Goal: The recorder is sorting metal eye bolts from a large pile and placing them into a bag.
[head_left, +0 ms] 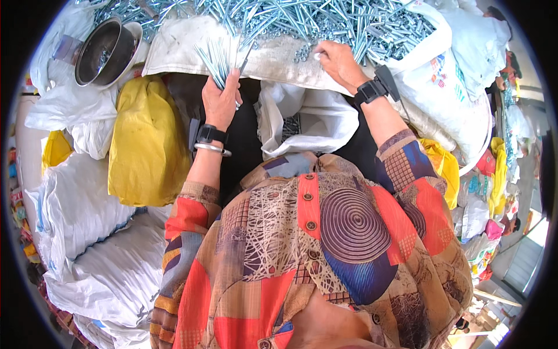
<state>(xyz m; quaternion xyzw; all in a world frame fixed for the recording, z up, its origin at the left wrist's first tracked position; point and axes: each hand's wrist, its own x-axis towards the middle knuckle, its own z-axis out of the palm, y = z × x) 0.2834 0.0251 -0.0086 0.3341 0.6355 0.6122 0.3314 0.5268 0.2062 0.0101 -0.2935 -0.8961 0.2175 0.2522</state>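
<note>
My left hand is closed around a bundle of long thin metal rods, probably bolts, whose ends fan upward past the fingers. My right hand has its fingers drawn together over the edge of a pale cloth. Something white shows at its fingertips; whether it pinches anything is too small to tell. Just left of those fingers lie small metal nuts. Beyond both hands spreads a large heap of loose metal rods. An open white sack sits between my legs, with some metal pieces inside.
A dark metal bowl stands at the far left on white plastic. A yellow sack and white sacks crowd my left side. On the right are a large white bag and a yellow bag.
</note>
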